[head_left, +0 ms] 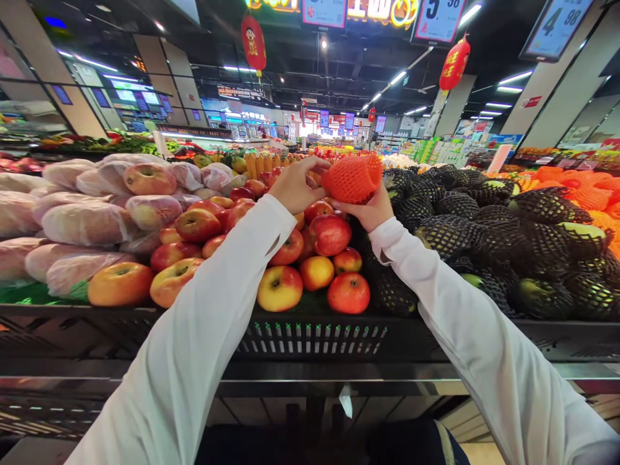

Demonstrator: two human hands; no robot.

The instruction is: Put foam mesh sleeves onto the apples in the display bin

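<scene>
Just above and right of the frame's centre, an orange foam net (352, 181) is clasped by the right hand (378, 210), not yet set down; whether it is gripped by the left hand (296, 186) cannot be told, and the apples (330, 235) below are left bare.

Head feed's bright on my end. Light's white, from overhead ceiling tubes (516, 78), plus glow off the price screens (555, 29) and neon sign (405, 13). I get small highlights on the apples (329, 234); white sleeves (194, 342) run pale but hold fold shading. Black netting (450, 232) reads dark, and I lose detail in shadow under the counter ledge (387, 387). Orange foam net (352, 179) resolves fine; far background washes out soft. Wide-lens stretch at edges: pillars (552, 81) lean, sleeves balloon toward bottom corners.
</scene>
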